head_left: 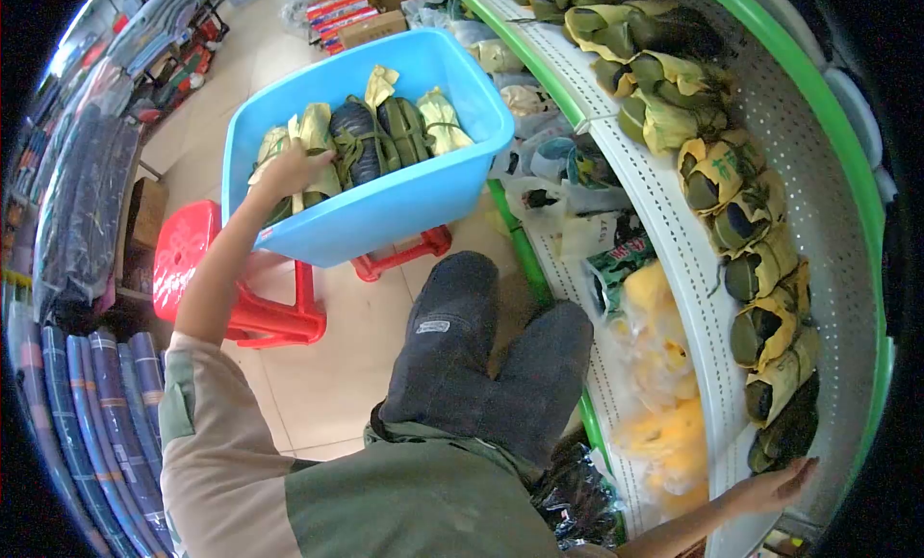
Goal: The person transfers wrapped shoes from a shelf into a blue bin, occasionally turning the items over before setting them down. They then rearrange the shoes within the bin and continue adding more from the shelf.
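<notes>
My left hand (289, 171) reaches into a blue plastic tub (375, 204) at its left side, fingers closed around a paper-wrapped shoe bundle (318, 134). Beside it in the tub lie a dark shoe bundle (356, 139), a green shoe bundle (402, 129) and a pale wrapped bundle (443, 120). At the lower right, my right hand (784, 486) is by the near end of the upper shelf (674, 202), close to a dark green shoe bundle (789, 433). Its fingers look stretched out, with nothing visible in them.
Red stools (188, 245) stand under and beside the tub. More paper-wrapped shoes (760, 269) line the upper shelf. Yellow items in clear bags (664, 365) lie on the lower shelf. Folded dark fabrics (115, 394) are stacked at the left. Boxes (373, 28) sit behind the tub.
</notes>
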Motion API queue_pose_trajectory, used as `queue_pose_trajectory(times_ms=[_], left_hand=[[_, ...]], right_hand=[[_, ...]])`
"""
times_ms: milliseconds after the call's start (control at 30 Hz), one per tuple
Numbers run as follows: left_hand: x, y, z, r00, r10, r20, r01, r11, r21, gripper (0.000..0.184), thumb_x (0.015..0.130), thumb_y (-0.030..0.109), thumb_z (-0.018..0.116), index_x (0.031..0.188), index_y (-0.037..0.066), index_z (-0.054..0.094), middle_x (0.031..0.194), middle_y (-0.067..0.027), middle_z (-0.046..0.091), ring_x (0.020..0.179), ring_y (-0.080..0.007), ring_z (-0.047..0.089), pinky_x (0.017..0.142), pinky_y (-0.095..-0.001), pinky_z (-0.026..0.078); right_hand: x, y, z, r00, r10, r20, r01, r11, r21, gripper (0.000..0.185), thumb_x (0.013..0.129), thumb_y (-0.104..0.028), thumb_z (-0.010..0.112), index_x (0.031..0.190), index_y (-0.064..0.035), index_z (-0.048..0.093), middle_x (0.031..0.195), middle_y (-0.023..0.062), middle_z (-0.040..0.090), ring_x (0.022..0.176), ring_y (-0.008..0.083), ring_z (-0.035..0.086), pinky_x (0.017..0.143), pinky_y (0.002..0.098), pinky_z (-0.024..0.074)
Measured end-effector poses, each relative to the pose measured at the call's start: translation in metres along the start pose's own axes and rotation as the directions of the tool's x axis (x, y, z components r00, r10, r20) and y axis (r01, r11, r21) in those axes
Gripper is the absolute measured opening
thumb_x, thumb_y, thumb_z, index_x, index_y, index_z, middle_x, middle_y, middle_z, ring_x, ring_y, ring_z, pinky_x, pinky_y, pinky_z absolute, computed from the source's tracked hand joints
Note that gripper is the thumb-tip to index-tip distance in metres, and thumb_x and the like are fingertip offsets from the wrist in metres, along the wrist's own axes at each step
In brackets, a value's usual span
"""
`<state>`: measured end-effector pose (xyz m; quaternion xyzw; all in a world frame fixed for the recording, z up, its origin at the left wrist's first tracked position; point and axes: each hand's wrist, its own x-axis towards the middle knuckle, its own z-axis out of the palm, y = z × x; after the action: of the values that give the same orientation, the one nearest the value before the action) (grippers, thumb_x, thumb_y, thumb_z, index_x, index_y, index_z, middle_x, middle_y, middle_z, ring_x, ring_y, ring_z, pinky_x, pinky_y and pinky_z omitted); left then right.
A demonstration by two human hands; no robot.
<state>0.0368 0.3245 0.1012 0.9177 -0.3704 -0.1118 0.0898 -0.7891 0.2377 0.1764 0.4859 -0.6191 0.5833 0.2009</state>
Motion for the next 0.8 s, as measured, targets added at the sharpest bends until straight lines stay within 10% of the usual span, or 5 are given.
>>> queue_pose_trajectory(times_ms=[200, 400, 500, 633, 800], left_hand=[[0.016, 0.018, 0.03, 0.987, -0.07, -0.145, 0.098, 0.976, 0.196, 0.103, 0.078, 0.054, 0.075, 0.134, -0.02, 0.028, 0.117, -0.0392, 0.059, 0.112, -0.0448, 0.062, 0.097, -0.0451, 0.049], [0.03, -0.02, 0.023, 0.958, -0.084, -0.275, 0.05, 0.991, -0.128, 0.084, 0.074, 0.029, 0.079, 0.133, -0.014, 0.037, 0.113, -0.0313, 0.064, 0.105, -0.0428, 0.066, 0.091, -0.0492, 0.053], [0.027, -0.015, -0.016, 0.965, -0.262, -0.014, 0.208, 0.795, -0.57, 0.075, 0.071, 0.023, 0.081, 0.128, -0.013, 0.047, 0.114, -0.0247, 0.066, 0.096, -0.0376, 0.069, 0.081, -0.0494, 0.057], [0.027, -0.038, -0.054, 0.97, -0.21, 0.124, 0.233, 0.649, -0.724, 0.059, 0.078, 0.021, 0.077, 0.123, -0.012, 0.057, 0.11, -0.0212, 0.068, 0.088, -0.0303, 0.071, 0.074, -0.0455, 0.059], [-0.03, -0.003, -0.102, 0.969, -0.178, -0.17, -0.025, 0.614, -0.789, 0.055, 0.081, 0.019, 0.075, 0.126, -0.007, 0.058, 0.108, -0.0202, 0.069, 0.09, -0.028, 0.071, 0.075, -0.0393, 0.059]], right_hand=[[-0.016, -0.01, 0.017, 0.999, 0.048, -0.018, -0.044, 0.982, 0.186, 0.034, 0.102, -0.011, 0.056, 0.13, 0.0077, 0.057, 0.135, 0.02, 0.057, 0.122, 0.0255, 0.058, 0.106, 0.0349, 0.0478], [-0.015, 0.005, 0.012, 0.994, 0.103, -0.027, -0.092, 0.96, 0.265, 0.033, 0.1, -0.013, 0.06, 0.124, 0.0095, 0.06, 0.133, 0.0207, 0.06, 0.121, 0.0271, 0.058, 0.106, 0.0375, 0.0459], [-0.017, 0.003, 0.005, 0.992, 0.123, -0.002, -0.118, 0.96, 0.252, 0.035, 0.102, -0.014, 0.056, 0.13, 0.0068, 0.058, 0.135, 0.0183, 0.059, 0.121, 0.0244, 0.058, 0.105, 0.0357, 0.0472], [-0.014, 0.008, -0.003, 0.989, 0.15, -0.002, -0.145, 0.958, 0.248, 0.037, 0.103, -0.016, 0.054, 0.133, 0.0056, 0.056, 0.136, 0.0176, 0.058, 0.121, 0.0236, 0.057, 0.105, 0.0347, 0.0478], [-0.013, 0.003, -0.013, 0.993, 0.114, -0.039, -0.104, 0.972, 0.212, 0.038, 0.102, -0.015, 0.055, 0.134, 0.0063, 0.055, 0.137, 0.0184, 0.057, 0.123, 0.0254, 0.057, 0.106, 0.0345, 0.0475]])
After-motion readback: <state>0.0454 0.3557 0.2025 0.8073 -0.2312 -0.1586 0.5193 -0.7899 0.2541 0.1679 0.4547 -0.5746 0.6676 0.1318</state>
